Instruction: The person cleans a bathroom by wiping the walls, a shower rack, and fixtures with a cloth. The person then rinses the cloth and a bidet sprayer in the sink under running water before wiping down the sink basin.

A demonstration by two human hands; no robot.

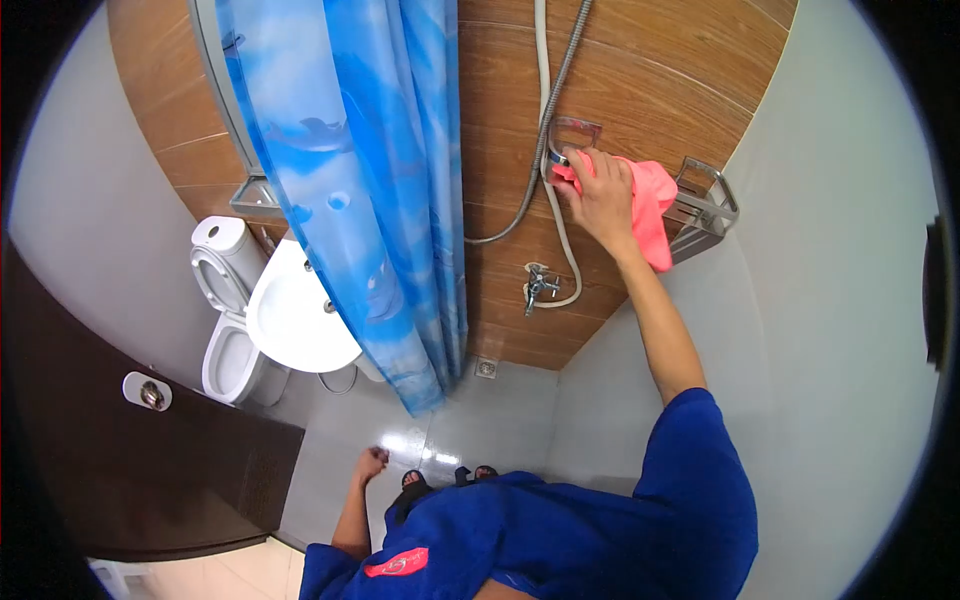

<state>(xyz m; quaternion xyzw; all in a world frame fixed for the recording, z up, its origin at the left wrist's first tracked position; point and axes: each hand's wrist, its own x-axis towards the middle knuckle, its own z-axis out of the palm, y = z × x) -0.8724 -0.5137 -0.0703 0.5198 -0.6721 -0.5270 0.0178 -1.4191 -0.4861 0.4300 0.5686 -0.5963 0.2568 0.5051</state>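
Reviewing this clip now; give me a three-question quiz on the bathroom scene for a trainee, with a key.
1. True or false: the person's left hand is holding the pink cloth.
2. Multiple choice: the shower curtain is
a) plain green
b) blue and white
c) red striped
3. Short answer: is the toilet lid raised or lowered?

Key:
1. False; the right hand holds it, up by the wood-look wall.
2. b
3. Raised.
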